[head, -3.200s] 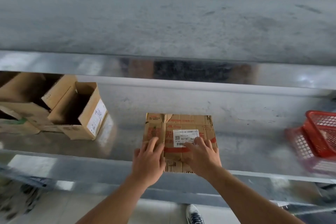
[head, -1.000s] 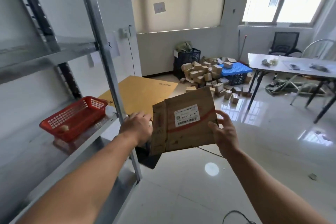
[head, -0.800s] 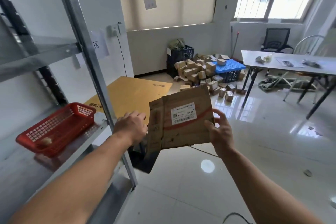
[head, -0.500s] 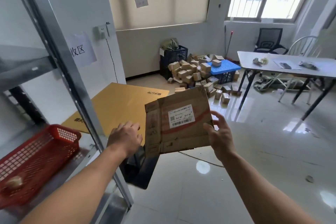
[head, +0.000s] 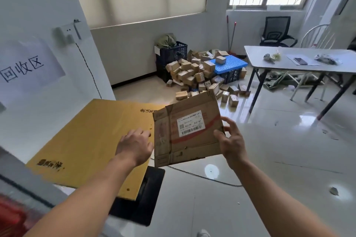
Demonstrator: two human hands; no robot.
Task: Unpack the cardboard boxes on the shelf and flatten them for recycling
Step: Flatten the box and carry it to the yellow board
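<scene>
**A:** How far is the task judged to have come?

**B:** One box (head: 187, 131) is seen already flattened. It is held tilted in the air, label up, above the floor (head: 269, 159) and just beside a yellow sheet (head: 92, 144). Laying it down is judged to be the step in hand, and it is not yet done.

**A:** How is it held?

**B:** It is pinched at its right edge by the right hand (head: 232, 144), with the thumb laid on the face and the fingers (head: 229, 123) spread behind. The left hand (head: 134, 146) is poised just beside the left edge, its fingers loosely bent and nothing gripped. Whether the edge is touched cannot be told.

**A:** And what is left?

**B:** The shelf is barely shown, so the boxes left there cannot be counted. A sign (head: 25, 65) marked 回收区 is fixed to the wall above the sheet, so the sheet is taken to be the recycling spot.

**A:** What of containers?

**B:** A pile (head: 192, 77) of small closed boxes is heaped on the floor by the far wall. It is spread around a blue crate (head: 229, 65), on which one small box is set. A dark crate (head: 172, 54) behind the pile is topped by a green bundle. A red basket (head: 9, 221) is blurred at the lower left, and its contents cannot be made out. A few small items are carried on the worktop (head: 256, 57) at the right.
</scene>
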